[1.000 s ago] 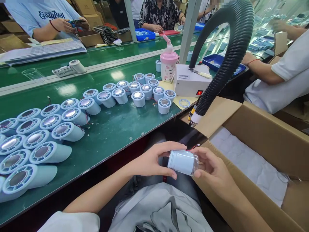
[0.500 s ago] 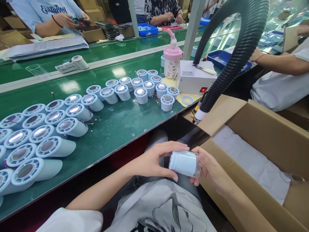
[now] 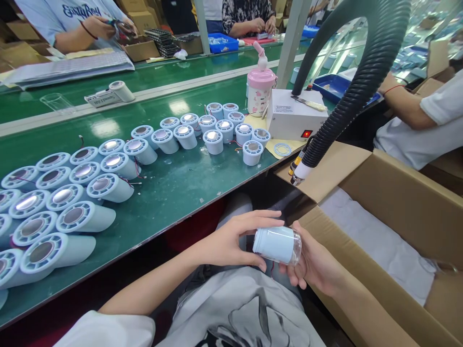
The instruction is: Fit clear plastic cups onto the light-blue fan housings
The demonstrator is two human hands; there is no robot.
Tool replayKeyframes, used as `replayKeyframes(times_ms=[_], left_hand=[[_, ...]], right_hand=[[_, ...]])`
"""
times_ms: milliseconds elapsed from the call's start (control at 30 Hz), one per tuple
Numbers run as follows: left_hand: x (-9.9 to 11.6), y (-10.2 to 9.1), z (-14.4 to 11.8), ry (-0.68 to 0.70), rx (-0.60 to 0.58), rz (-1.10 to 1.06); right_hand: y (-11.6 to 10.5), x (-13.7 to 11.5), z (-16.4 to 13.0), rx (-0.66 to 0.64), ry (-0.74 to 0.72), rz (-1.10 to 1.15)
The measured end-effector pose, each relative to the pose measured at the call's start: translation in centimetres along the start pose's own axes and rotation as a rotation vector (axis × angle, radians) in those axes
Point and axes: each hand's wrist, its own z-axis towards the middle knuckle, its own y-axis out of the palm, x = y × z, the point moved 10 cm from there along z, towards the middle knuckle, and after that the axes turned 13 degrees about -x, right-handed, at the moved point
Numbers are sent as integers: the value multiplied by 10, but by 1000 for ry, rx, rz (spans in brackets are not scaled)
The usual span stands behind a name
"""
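Low over the person's lap, a pale blue cylinder (image 3: 275,245) lies on its side between both hands, near the table's front edge. Its left end narrows to a short ribbed neck; its right end looks clear and glossy, though what sits inside is hard to make out. The left hand (image 3: 231,241) curls over it, fingers above and thumb beneath, gripping the neck end. The right hand (image 3: 314,262) cups the clear end, its fingertips hidden behind the body. Just right stands an open cardboard box (image 3: 405,202) lined with white padding, cut off by the frame. Farther left, rows of similar housings (image 3: 72,193) cover the green table (image 3: 173,188).
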Motion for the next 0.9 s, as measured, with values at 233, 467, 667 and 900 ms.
replayKeyframes(times_ms=[233,467,667,900], left_hand=[[1,2,0,-74,15,-5],[-19,0,-6,-269,95,-195],[-25,4,-8,-320,66,-221],[-14,9,-7,-183,-10,-321]], right_hand=[[-4,7,0,17,63,-98],[-11,-60,-39,403,-670,-1015],[31,-59,-56,219,-945,-1408],[-16,-44,-37,178,-541,-685]])
